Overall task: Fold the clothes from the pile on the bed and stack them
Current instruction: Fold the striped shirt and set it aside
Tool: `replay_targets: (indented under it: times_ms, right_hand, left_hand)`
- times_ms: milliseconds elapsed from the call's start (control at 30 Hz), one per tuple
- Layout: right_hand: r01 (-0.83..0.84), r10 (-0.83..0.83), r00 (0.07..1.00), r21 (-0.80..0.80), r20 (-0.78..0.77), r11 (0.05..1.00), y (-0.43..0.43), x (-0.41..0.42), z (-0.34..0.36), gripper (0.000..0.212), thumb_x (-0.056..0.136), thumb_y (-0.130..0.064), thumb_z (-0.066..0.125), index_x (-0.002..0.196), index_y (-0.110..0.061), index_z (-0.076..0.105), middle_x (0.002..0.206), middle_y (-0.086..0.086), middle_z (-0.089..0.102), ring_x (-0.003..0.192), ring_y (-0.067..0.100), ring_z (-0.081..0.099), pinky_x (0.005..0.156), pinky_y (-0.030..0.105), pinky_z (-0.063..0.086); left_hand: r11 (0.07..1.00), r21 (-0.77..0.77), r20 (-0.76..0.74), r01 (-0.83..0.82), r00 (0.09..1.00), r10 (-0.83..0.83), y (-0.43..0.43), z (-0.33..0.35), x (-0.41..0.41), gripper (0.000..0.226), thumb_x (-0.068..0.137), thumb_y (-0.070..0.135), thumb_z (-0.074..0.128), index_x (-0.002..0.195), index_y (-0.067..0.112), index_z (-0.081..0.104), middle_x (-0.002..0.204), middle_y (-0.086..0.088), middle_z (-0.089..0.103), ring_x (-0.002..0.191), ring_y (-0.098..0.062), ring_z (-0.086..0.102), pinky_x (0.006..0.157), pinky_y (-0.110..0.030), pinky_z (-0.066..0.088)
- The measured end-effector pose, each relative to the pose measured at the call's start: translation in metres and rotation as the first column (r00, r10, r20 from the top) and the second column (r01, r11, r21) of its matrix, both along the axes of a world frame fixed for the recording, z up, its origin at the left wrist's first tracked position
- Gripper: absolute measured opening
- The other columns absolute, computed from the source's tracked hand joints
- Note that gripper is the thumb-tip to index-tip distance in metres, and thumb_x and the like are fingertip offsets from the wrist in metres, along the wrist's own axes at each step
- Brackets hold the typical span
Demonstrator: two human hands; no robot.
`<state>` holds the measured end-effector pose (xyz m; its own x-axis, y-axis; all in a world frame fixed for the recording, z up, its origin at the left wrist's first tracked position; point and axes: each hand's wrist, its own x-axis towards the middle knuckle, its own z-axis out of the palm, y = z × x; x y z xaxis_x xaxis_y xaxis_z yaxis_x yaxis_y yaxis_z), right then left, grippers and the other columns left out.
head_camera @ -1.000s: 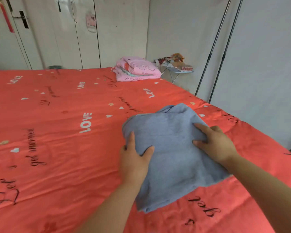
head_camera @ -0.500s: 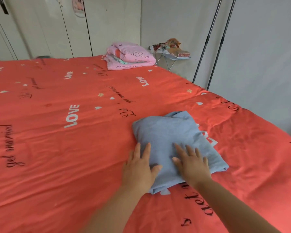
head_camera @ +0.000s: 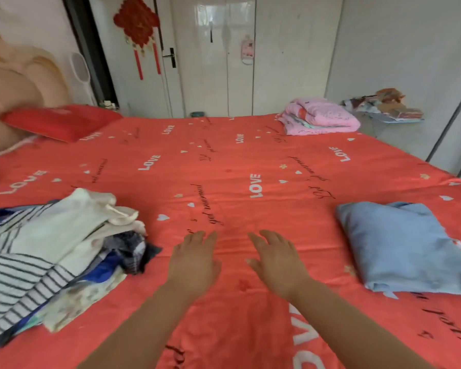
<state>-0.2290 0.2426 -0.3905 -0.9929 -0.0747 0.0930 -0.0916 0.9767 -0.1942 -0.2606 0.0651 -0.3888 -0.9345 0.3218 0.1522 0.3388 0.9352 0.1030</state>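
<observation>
Cream garment point(head_camera: 72, 222) atop the pile point(head_camera: 24, 275) at the bed's point(head_camera: 224, 161) near edge: lift alone, using spread, empty left grip point(head_camera: 194, 265) and right grip point(head_camera: 276, 265).

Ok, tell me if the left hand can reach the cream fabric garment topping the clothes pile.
Probably yes: the left hand is open beside the clothes pile, the cream fabric garment sits uncovered on top, with only red bedspread between.

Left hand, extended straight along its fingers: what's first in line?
Way looks free: the left hand points across bare bedspread toward the far wardrobe. The clothes pile lies to its left, off that line. Hand height over the bedspread is unclear.
</observation>
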Motion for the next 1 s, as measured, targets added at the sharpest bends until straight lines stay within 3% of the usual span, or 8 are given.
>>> replay_targets:
  times_ms: [233, 400, 567, 633, 733, 833, 933, 1000]
  right_hand:
    - [-0.209, 0.207, 0.977, 0.048, 0.051, 0.977, -0.166, -0.012, 0.008, 0.057, 0.094, -0.043, 0.043, 0.144, -0.025, 0.023, 0.151, 0.001, 0.024, 0.139, 0.022, 0.021, 0.113, 0.04, 0.022]
    - [-0.312, 0.306, 0.948, 0.07, 0.085, 0.947, -0.258, -0.033, 0.007, 0.058, 0.094, -0.044, 0.042, 0.145, -0.025, 0.023, 0.148, 0.001, 0.029, 0.135, 0.023, 0.028, 0.112, 0.037, 0.026]
    - [-0.3, 0.314, 0.944, -0.13, 0.103, 0.945, -0.31, -0.066, 0.004, 0.055, 0.095, -0.039, 0.044, 0.144, -0.019, 0.028, 0.144, 0.004, 0.037, 0.13, 0.02, 0.036, 0.103, 0.026, 0.03]
    - [-0.24, 0.285, 0.948, -0.267, 0.142, 0.933, -0.321, -0.079, 0.003, 0.045, 0.095, -0.035, 0.044, 0.136, -0.015, 0.04, 0.135, 0.007, 0.048, 0.123, 0.022, 0.044, 0.093, 0.026, 0.034]
    - [-0.092, 0.208, 0.953, -0.442, 0.221, 0.892, -0.328, -0.097, 0.002, 0.03, 0.097, -0.032, 0.041, 0.115, -0.013, 0.055, 0.11, 0.009, 0.061, 0.101, 0.024, 0.056, 0.089, 0.032, 0.042]
    - [0.179, 0.154, 0.912, -0.704, 0.381, 0.687, -0.337, -0.111, 0.006, 0.026, 0.095, -0.041, 0.043, 0.084, -0.02, 0.055, 0.078, -0.002, 0.054, 0.073, 0.013, 0.051, 0.085, 0.041, 0.05]
    - [0.371, 0.235, 0.85, -0.854, 0.471, 0.365, -0.349, -0.119, 0.007, 0.028, 0.089, -0.052, 0.048, 0.094, -0.026, 0.057, 0.095, -0.004, 0.062, 0.089, 0.011, 0.059, 0.074, 0.028, 0.05]
    - [0.448, 0.246, 0.849, -0.884, 0.468, 0.135, -0.354, -0.122, 0.01, 0.031, 0.089, -0.043, 0.056, 0.105, -0.017, 0.061, 0.099, 0.003, 0.068, 0.088, 0.017, 0.064, 0.066, 0.029, 0.052]
  left_hand:
    - [0.959, 0.02, 0.025, -0.283, 0.959, 0.282, -0.196, 0.0, 0.029, 0.059, 0.087, 0.041, 0.046, 0.141, 0.025, 0.027, 0.141, -0.001, 0.036, 0.128, -0.023, 0.035, 0.1, -0.039, 0.037]
    - [0.898, 0.072, 0.022, -0.434, 0.901, 0.433, -0.297, -0.006, 0.025, 0.069, 0.087, 0.049, 0.05, 0.144, 0.025, 0.019, 0.151, -0.004, 0.02, 0.138, -0.025, 0.019, 0.108, -0.042, 0.028]
    - [0.866, 0.011, 0.096, -0.5, 0.862, 0.497, -0.356, -0.021, -0.004, 0.092, 0.083, 0.054, 0.055, 0.147, 0.03, -0.006, 0.157, -0.003, -0.004, 0.143, -0.029, 0.006, 0.112, -0.045, 0.021]
    - [0.861, 0.033, 0.091, -0.507, 0.86, 0.503, -0.365, -0.031, -0.015, 0.08, 0.087, 0.047, 0.053, 0.147, 0.034, 0.001, 0.156, 0.0, 0.006, 0.14, -0.027, 0.016, 0.108, -0.042, 0.028]
    - [0.855, 0.212, -0.084, -0.474, 0.862, 0.499, -0.367, -0.039, -0.026, 0.046, 0.093, 0.024, 0.045, 0.138, 0.031, 0.039, 0.14, 0.002, 0.044, 0.125, -0.022, 0.041, 0.096, -0.032, 0.04]
    - [0.814, 0.468, -0.115, -0.343, 0.89, 0.441, -0.354, -0.036, -0.029, 0.033, 0.089, 0.008, 0.048, 0.114, 0.022, 0.065, 0.109, 0.001, 0.066, 0.105, -0.02, 0.057, 0.081, -0.025, 0.042]
    - [0.742, 0.632, -0.114, -0.223, 0.921, 0.373, -0.332, -0.019, -0.016, 0.018, 0.088, 0.009, 0.053, 0.094, 0.015, 0.069, 0.082, 0.002, 0.066, 0.078, -0.015, 0.059, 0.061, -0.013, 0.031]
    - [0.683, 0.717, -0.074, -0.14, 0.959, 0.274, -0.315, -0.006, -0.003, 0.014, 0.085, 0.008, 0.056, 0.086, 0.014, 0.069, 0.072, 0.004, 0.063, 0.067, -0.007, 0.053, 0.058, -0.011, 0.032]
